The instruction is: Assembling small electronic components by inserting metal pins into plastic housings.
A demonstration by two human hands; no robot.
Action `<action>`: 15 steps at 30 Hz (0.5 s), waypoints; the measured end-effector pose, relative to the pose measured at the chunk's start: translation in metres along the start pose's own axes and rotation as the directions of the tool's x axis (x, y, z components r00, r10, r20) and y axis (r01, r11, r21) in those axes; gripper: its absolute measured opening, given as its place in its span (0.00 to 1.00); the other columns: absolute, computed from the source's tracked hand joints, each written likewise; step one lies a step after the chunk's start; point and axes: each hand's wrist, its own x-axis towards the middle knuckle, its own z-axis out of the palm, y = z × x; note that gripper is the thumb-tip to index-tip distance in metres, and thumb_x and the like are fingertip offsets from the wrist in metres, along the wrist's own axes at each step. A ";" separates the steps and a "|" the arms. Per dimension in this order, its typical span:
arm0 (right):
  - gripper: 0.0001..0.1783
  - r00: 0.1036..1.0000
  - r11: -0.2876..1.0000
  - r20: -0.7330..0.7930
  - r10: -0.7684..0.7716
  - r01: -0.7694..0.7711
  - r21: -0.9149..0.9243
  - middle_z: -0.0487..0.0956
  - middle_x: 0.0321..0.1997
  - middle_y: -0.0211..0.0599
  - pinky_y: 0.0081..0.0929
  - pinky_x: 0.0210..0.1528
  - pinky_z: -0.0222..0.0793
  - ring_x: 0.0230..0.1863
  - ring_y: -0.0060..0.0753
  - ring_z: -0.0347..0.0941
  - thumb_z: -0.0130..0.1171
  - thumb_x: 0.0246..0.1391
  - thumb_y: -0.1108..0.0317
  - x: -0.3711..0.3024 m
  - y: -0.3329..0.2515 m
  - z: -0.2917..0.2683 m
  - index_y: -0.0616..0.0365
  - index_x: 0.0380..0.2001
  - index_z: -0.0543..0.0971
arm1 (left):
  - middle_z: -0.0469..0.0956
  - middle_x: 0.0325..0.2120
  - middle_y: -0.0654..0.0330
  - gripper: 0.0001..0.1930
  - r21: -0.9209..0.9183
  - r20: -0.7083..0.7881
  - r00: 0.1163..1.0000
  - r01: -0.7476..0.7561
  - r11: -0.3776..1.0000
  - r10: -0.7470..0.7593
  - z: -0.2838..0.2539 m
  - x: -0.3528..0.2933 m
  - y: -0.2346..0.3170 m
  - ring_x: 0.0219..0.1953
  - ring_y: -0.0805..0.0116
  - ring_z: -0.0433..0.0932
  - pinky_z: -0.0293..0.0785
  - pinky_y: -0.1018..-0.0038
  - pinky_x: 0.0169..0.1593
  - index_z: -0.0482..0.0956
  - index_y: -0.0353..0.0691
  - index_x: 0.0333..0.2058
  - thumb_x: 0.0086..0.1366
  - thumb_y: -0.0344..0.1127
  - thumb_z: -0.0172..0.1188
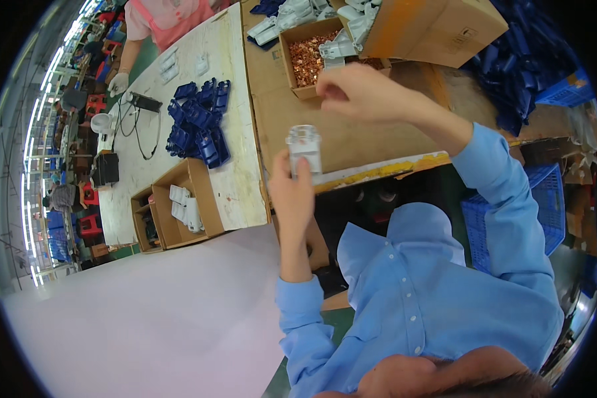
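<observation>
White plastic casing [304, 147] sits clamped in the left hand [293, 198] by the surface's [275, 119] near edge, thumb on top presumably to steady it, while at two o'clock the right hand [363, 93] curls, its grip hidden from me, near copper-coloured parts [304, 63] boxed handily at twelve.

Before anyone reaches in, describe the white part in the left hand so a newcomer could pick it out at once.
Start at the brown-topped table and follow its yellow edge to the left end. There the left hand grips a white plastic part, thumb over its lower half. That grip sets it apart: the other white parts lie on tables or in boxes.
</observation>
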 end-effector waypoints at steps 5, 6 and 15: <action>0.17 0.999 0.886 -0.050 0.012 -0.034 -0.463 0.72 0.47 0.49 0.43 0.46 0.71 0.50 0.50 0.71 0.53 0.50 0.77 0.074 0.063 0.019 0.64 0.46 0.70 | 0.81 0.30 0.56 0.15 -0.126 -0.096 0.990 0.089 0.988 -0.102 -0.027 0.102 -0.014 0.25 0.78 0.75 0.69 0.78 0.26 0.72 0.30 0.45 0.62 0.33 0.56; 0.20 0.999 0.825 -0.035 0.014 -0.031 -0.565 0.71 0.49 0.50 0.44 0.47 0.71 0.51 0.52 0.70 0.53 0.49 0.78 0.084 0.071 0.027 0.64 0.48 0.69 | 0.80 0.29 0.56 0.16 -0.130 -0.101 0.992 0.057 0.990 -0.071 -0.030 0.127 -0.018 0.21 0.78 0.74 0.67 0.79 0.22 0.72 0.29 0.44 0.61 0.34 0.57; 0.08 0.978 0.661 0.129 0.163 -0.011 -0.750 0.80 0.37 0.45 0.36 0.39 0.76 0.40 0.44 0.79 0.62 0.42 0.75 0.115 0.104 0.042 0.59 0.30 0.82 | 0.80 0.24 0.45 0.16 0.191 -0.326 0.945 0.029 0.981 0.036 -0.027 0.329 -0.073 0.26 0.52 0.82 0.76 0.64 0.35 0.79 0.26 0.29 0.53 0.39 0.62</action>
